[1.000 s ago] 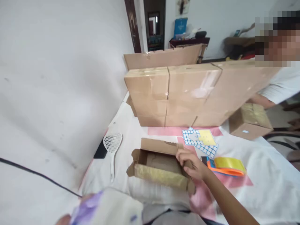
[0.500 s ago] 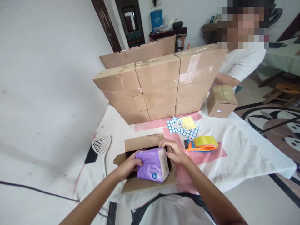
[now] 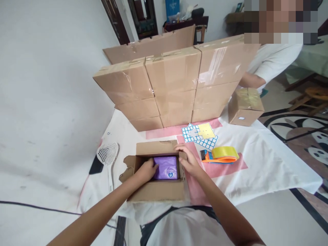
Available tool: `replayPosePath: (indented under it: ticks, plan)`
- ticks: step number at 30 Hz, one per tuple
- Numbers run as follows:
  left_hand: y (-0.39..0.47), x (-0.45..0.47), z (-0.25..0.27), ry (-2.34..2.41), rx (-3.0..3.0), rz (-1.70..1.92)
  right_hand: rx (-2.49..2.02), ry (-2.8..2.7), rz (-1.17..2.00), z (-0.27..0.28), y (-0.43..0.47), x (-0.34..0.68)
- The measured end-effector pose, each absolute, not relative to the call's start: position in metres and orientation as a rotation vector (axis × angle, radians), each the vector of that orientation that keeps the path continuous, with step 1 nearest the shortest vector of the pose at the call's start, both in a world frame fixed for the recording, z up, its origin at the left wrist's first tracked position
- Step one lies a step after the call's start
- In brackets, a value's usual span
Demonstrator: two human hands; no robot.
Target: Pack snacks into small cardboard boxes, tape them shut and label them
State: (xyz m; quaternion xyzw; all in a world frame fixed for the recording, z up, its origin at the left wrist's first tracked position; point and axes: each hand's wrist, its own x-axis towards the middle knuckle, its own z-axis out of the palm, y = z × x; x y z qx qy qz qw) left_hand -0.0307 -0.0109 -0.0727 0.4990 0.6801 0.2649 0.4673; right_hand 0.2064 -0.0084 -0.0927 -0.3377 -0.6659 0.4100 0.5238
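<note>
An opened cardboard box (image 3: 156,191) stands on the near side of the table with its flaps spread outward. Inside it lies a purple tissue pack (image 3: 166,167), below the level of the rim. My left hand (image 3: 147,171) reaches into the box and grips the pack's left end, thumb on top. At the box's right wall, my right hand (image 3: 189,160) is closed around the edge and flap, its fingertips near the far right corner. The right flap is partly covered by that hand.
A tape dispenser (image 3: 220,155) with yellow tape lies to the right, beyond it sticker sheets (image 3: 200,135). Stacked cartons (image 3: 174,85) form a wall behind. A white fly swatter (image 3: 108,155) is at left. A taped box (image 3: 246,107) sits near another person's arm.
The purple tissue pack has gone from tilted above the opening down flat into the box. My left hand has followed it in, while my right hand stays at the right wall.
</note>
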Motion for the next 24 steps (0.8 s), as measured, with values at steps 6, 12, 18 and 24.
replayPosePath:
  ticks: [6,12,18,24]
  plan:
    - [-0.072,-0.123,-0.041,1.822,1.646,1.180,-1.027,-1.721,0.762,-0.098,-0.043,0.210]
    - [-0.105,-0.155,-0.088,1.575,1.914,0.828,-1.126,-1.922,0.972,-0.085,-0.044,0.204]
    - [-0.083,-0.125,-0.092,1.327,1.936,0.910,-1.134,-1.457,1.243,-0.102,-0.024,0.191]
    - [-0.076,-0.087,-0.095,1.913,1.614,1.298,-1.062,-1.278,1.429,-0.092,-0.004,0.189]
